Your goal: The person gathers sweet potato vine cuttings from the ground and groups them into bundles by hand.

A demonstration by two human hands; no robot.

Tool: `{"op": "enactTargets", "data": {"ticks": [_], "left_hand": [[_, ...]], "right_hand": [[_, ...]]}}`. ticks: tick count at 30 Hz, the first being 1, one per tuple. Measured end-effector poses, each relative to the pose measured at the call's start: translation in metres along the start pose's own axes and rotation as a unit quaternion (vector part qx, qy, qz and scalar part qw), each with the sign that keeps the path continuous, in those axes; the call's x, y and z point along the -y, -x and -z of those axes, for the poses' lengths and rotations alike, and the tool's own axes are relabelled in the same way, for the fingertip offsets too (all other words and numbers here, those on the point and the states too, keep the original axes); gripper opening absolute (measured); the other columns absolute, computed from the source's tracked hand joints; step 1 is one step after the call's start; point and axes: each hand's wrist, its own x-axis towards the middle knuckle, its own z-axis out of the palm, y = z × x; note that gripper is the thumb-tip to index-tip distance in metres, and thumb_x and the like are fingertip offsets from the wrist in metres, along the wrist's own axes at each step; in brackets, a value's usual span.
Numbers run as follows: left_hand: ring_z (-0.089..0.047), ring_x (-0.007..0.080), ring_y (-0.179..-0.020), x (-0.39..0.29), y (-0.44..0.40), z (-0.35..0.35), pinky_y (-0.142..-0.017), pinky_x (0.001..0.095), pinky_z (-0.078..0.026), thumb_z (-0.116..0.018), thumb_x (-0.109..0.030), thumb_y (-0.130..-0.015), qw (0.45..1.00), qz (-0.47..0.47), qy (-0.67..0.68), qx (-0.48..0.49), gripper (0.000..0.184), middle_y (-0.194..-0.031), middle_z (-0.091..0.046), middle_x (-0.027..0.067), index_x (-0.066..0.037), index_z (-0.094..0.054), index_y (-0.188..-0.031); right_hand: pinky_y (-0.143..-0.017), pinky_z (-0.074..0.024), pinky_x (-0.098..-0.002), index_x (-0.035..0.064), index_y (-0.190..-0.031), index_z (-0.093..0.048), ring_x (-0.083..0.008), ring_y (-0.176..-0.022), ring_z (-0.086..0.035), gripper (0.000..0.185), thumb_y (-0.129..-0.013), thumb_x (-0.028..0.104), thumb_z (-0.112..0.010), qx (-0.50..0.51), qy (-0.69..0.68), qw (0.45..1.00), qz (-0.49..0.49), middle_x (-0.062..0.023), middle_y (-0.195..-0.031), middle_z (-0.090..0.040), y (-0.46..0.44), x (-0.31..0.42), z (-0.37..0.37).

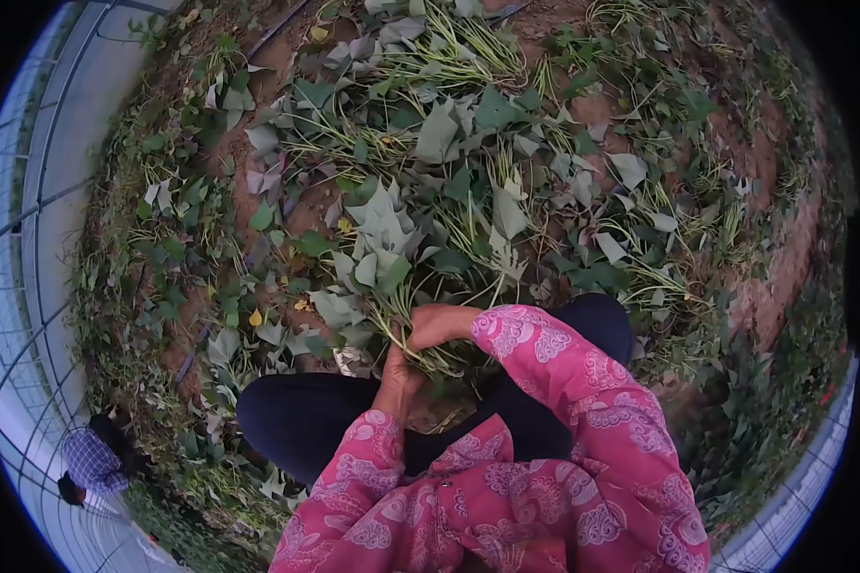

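In the head view, the main hazard is loss of alignment in the gathered bunch of slender pale-green vine stems with broad grey-green leaves [440, 361], located at the centre of the frame; uneven finger pressure would likely let outer stems slide free, since they differ in length and cross one another. Excess pressure or a sharp twist could bruise or snap the thin stems. The leafy end, fanning toward the upper centre, could snag on the loose green vines [459, 48] spread over the reddish-brown soil [764, 296], and a pull against such a snag would probably tear leaves. The stem ends hang between the knees in dark navy cloth trousers [291, 420] and could catch there if the bunch is lowered. Finger position: the bare right hand [437, 325] is clamped on the stems from the right side of the frame, with leaves projecting above the fingers and stem ends below. The bare left hand [401, 374] touches the stems from below and to the left; its fingers are partly hidden, so whether they are closed cannot be told
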Motion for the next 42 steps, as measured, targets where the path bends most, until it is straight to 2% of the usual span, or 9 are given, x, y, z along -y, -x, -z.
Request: {"op": "enactTargets", "data": {"ticks": [8, 12, 16, 21, 26, 31, 35, 39, 42], "left_hand": [[-0.047, 0.0272, -0.113, -0.008, 0.082, -0.031, -0.097, 0.0439, -0.036, -0.054, -0.052, -0.08, 0.996, -0.064, -0.043, 0.036, 0.064, -0.123, -0.049, 0.011, -0.006, -0.044, -0.123], [-0.051, 0.0209, -0.104, -0.008, 0.08, -0.037, -0.091, 0.0393, -0.041, -0.061, -0.037, -0.081, 0.992, -0.083, -0.088, 0.03, 0.049, -0.114, -0.054, 0.0065, -0.008, -0.047, -0.119], [-0.054, 0.0153, -0.096, -0.005, 0.07, -0.055, -0.084, 0.0335, -0.043, -0.062, -0.026, -0.082, 0.972, -0.174, -0.157, 0.011, 0.036, -0.105, -0.057, 0.0026, -0.008, -0.051, -0.111], [-0.052, 0.0134, -0.096, 0.007, 0.069, -0.1, -0.084, 0.0306, -0.042, -0.061, -0.021, -0.082, 0.927, -0.293, -0.234, 0.017, 0.046, -0.107, -0.055, 0.0027, -0.005, -0.043, -0.121], [-0.054, 0.0128, -0.085, 0.004, 0.012, -0.133, -0.077, 0.0285, -0.043, -0.067, -0.025, -0.078, 0.932, -0.28, -0.217, 0.074, 0.042, -0.099, -0.056, 0.0013, -0.007, -0.048, -0.111], [-0.055, 0.0171, -0.086, 0.013, -0.082, -0.121, -0.072, 0.0334, -0.046, -0.068, -0.032, -0.076, 0.967, -0.135, -0.208, 0.058, 0.046, -0.1, -0.057, 0.0056, -0.002, -0.052, -0.107], [-0.049, 0.0242, -0.104, 0.017, -0.104, -0.114, -0.087, 0.034, -0.041, -0.069, -0.041, -0.069, 0.862, -0.196, -0.441, -0.158, 0.078, -0.119, -0.047, 0.0189, 0.011, -0.04, -0.12], [-0.048, 0.0254, -0.105, 0.022, -0.104, -0.11, -0.087, 0.0354, -0.041, -0.069, -0.035, -0.073, 0.943, -0.135, -0.302, -0.031, 0.077, -0.123, -0.042, 0.0191, 0.009, -0.032, -0.124], [-0.051, 0.0232, -0.101, 0.036, -0.085, -0.128, -0.084, 0.0385, -0.044, -0.068, -0.03, -0.075, 0.96, -0.14, -0.24, -0.031, 0.065, -0.118, -0.046, 0.0157, 0.004, -0.037, -0.121]], "right_hand": [[-0.07, -0.0467, -0.0383, -0.0022, -0.088, -0.061, -0.0334, -0.081, -0.06, 0.043, -0.056, 0.027, -0.063, 0.012, -0.002, 0.994, 0.108, -0.0218, -0.085, -0.062, 0.021, 0.038, -0.004], [-0.071, -0.0468, -0.0389, -0.0028, -0.087, -0.061, -0.0341, -0.081, -0.06, 0.044, -0.055, 0.027, -0.066, 0.014, -0.001, 0.993, 0.117, -0.0216, -0.085, -0.062, 0.021, 0.032, -0.006], [-0.079, -0.0448, -0.0411, -0.0043, -0.087, -0.059, -0.0368, -0.087, -0.057, 0.045, -0.058, 0.028, -0.067, -0.114, 0.044, 0.983, 0.138, -0.0236, -0.09, -0.06, 0.024, 0.023, 0.003], [-0.08, -0.0419, -0.0435, 0.0005, -0.093, -0.059, -0.0379, -0.089, -0.056, 0.039, -0.068, 0.03, -0.059, -0.207, 0.055, 0.958, 0.189, -0.0223, -0.093, -0.06, 0.037, 0.011, 0.026], [-0.084, -0.0411, -0.0425, -0.0019, -0.099, -0.057, -0.035, -0.098, -0.053, 0.042, -0.072, 0.03, -0.056, -0.243, 0.112, 0.962, 0.05, -0.0211, -0.101, -0.058, 0.038, -0.006, 0.073], [-0.089, -0.0401, -0.0412, -0.001, -0.111, -0.05, -0.036, -0.109, -0.045, 0.06, -0.064, 0.033, -0.066, -0.324, 0.085, 0.94, -0.06, -0.0183, -0.117, -0.048, 0.047, -0.063, 0.113], [-0.092, -0.0387, -0.0394, 0.0027, -0.118, -0.047, -0.0324, -0.113, -0.043, 0.069, -0.061, 0.036, -0.069, -0.505, 0.073, 0.852, -0.12, -0.0166, -0.117, -0.048, 0.076, -0.1, 0.153], [-0.098, -0.033, -0.0388, -0.0091, -0.131, -0.023, -0.0366, -0.118, -0.041, 0.102, -0.062, 0.053, -0.067, -0.436, -0.042, 0.891, -0.116, -0.0277, -0.128, -0.038, 0.041, -0.129, 0.133], [-0.099, -0.0315, -0.0384, -0.0085, -0.131, -0.023, -0.0365, -0.118, -0.04, 0.103, -0.065, 0.06, -0.062, -0.395, -0.101, 0.907, -0.104, -0.0271, -0.126, -0.041, 0.03, -0.112, 0.11]]}}
